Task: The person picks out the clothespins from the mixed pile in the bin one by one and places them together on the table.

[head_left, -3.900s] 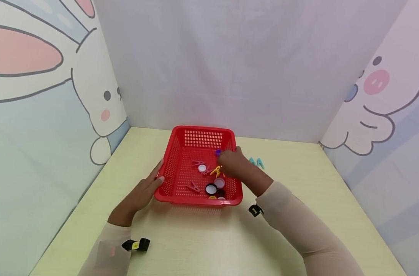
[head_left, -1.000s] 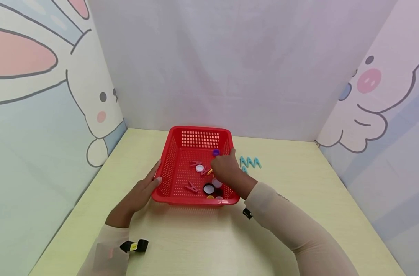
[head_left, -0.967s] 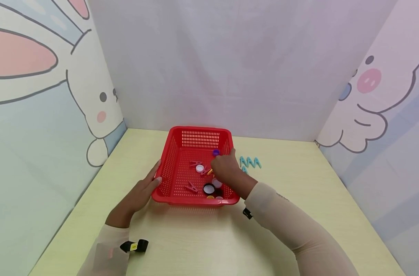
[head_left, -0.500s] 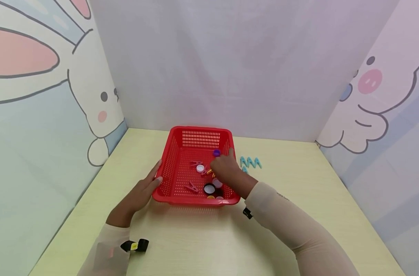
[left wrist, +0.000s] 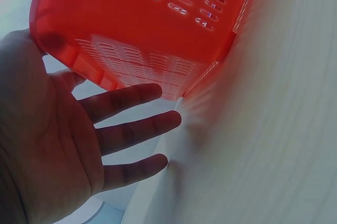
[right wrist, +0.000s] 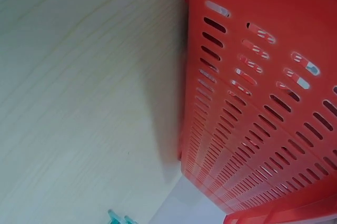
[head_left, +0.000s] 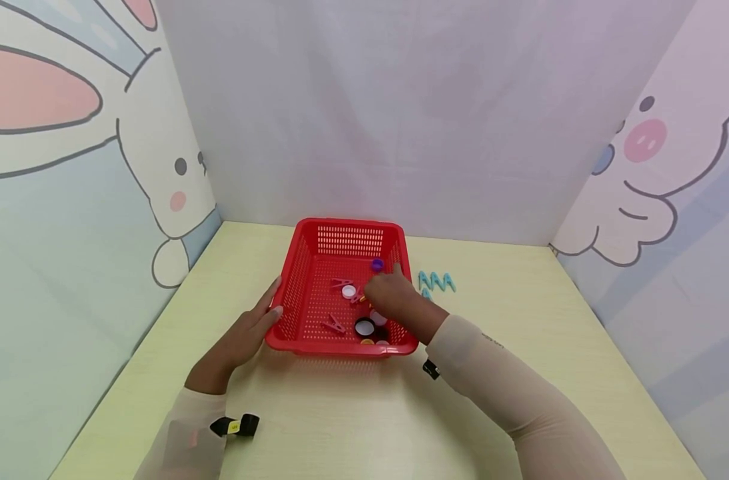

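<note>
Red basket (head_left: 343,349), slotted walls (head_left: 350,241), rounded corners (head_left: 276,341)

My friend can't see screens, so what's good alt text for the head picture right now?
A person's right hand reaches into a red basket holding pegs and caps while their left hand touches its rim. Four teal pegs show on the pale table, right of the basket, and a cartoon bunny decorates the left wall.

Way into red basket (head_left: 340,349) from above, walls (head_left: 300,293) blocking sides, teal clips (head_left: 435,279) just outside
</note>
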### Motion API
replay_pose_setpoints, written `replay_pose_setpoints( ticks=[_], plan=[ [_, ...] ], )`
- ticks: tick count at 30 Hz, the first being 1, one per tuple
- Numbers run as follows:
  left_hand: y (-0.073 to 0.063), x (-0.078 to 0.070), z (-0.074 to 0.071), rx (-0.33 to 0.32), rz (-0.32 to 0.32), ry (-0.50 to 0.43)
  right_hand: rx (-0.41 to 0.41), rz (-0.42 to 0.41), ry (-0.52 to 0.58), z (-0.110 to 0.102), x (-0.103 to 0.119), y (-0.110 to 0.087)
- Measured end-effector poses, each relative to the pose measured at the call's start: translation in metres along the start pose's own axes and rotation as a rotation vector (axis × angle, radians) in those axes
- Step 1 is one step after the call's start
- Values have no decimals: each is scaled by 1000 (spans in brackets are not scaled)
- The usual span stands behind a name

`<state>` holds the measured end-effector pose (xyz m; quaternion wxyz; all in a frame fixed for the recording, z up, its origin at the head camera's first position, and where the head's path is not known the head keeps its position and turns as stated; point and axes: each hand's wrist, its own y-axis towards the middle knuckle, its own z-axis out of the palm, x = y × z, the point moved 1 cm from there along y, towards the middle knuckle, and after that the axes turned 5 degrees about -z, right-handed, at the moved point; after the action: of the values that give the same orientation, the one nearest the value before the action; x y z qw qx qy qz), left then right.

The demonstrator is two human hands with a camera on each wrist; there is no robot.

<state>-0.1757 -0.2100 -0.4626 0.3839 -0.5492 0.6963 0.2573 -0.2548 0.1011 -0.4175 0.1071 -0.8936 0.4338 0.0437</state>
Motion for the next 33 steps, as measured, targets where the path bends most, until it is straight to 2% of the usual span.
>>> replay_pose_setpoints(
  ticks=[8,18,27,33],
  plan=[
    [-1,-5,-1,3,7,-18,42,27,-5,0,-1,-1],
    [2,-2,1,4,1,-17,144,46,-157,0,2,3],
    [1,-2,-1,6,-2,1,145,62,-244,-1,5,4],
    [0,-2,-2,0,-5,5,107,45,-236,-4,6,3]
  ],
)
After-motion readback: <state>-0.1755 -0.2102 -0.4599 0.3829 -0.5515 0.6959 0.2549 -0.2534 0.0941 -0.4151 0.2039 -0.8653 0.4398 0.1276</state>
